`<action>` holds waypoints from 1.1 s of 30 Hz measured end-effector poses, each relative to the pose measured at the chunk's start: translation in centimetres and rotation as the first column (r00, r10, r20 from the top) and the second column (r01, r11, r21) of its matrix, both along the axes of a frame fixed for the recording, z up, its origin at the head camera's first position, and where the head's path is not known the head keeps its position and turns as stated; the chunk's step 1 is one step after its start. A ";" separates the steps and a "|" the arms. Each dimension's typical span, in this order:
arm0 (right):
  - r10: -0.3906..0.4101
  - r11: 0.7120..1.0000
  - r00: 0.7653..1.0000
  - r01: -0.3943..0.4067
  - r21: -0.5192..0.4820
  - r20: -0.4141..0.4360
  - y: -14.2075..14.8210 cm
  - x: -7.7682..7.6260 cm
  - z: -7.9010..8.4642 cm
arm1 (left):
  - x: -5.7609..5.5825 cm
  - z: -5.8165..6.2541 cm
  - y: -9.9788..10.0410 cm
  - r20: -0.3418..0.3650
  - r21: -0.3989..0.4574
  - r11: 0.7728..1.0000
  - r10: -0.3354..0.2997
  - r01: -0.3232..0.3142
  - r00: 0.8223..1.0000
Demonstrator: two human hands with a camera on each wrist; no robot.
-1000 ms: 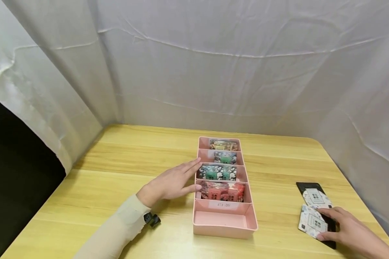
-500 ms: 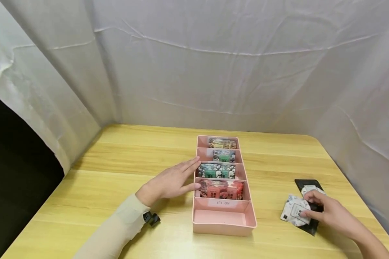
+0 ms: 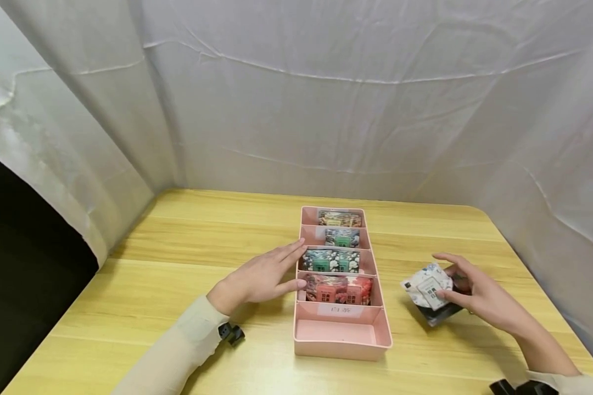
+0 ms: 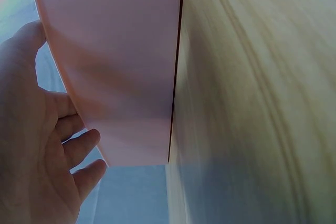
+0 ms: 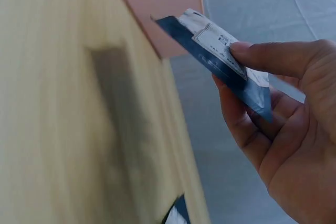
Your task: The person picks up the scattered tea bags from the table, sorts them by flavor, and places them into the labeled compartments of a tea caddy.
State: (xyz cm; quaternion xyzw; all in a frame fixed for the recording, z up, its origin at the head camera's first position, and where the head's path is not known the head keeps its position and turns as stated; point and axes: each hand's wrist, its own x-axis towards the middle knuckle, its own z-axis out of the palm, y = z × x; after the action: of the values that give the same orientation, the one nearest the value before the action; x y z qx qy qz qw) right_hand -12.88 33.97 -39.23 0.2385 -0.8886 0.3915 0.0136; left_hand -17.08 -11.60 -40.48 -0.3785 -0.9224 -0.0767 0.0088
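Note:
My right hand (image 3: pixel 479 293) pinches a white-and-black tea sachet (image 3: pixel 429 286) above the table, right of the pink box. In the right wrist view, the thumb lies on the printed face of the sachet (image 5: pixel 212 51) with fingers beneath. My left hand (image 3: pixel 259 277) rests its straight fingers and thumb against the left rim of the pink divided box (image 3: pixel 343 349); in the left wrist view, the fingertips touch the rim of the box (image 4: pixel 121 66). Red sachets (image 3: pixel 338 289), green sachets (image 3: pixel 331 261), a blue-green sachet (image 3: pixel 342 238) and yellow sachets (image 3: pixel 340 219) stand in separate compartments; the nearest compartment has a label (image 3: pixel 340 310) and no sachets.
Wood-grain table (image 3: pixel 217 230) lies under everything. Pale cloth (image 3: pixel 296 120) hangs behind and at both sides. In the right wrist view, a dark-and-white corner (image 5: pixel 177 212) of another packet shows at the bottom edge, mostly cut off.
My right hand has taken up a sachet from the right of the table and moved left with it toward the box. The left hand has stayed at the box rim.

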 end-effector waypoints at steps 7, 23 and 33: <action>0.020 0.997 0.999 -0.018 -0.077 0.034 -2.4 -0.6 1.2 | 0.1 0.1 0.0 -0.006 -0.004 1.000 0.000 0.000 1.000; 0.028 0.953 0.993 -0.060 -0.296 -0.111 -7.3 -0.5 2.4 | 0.0 0.1 0.0 -0.011 -0.003 1.000 -0.006 0.006 1.000; 0.072 0.950 0.988 -0.111 -0.291 -0.140 -10.5 0.8 1.4 | -0.1 -0.3 -0.1 -0.017 0.008 1.000 -0.006 0.006 1.000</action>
State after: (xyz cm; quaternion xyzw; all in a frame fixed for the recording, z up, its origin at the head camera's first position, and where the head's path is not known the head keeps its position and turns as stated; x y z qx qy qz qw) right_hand -12.12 23.46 -37.84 0.2992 -0.8047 0.5051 0.0879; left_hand -17.16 -11.67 -40.74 -0.3819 -0.9208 -0.0772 0.0178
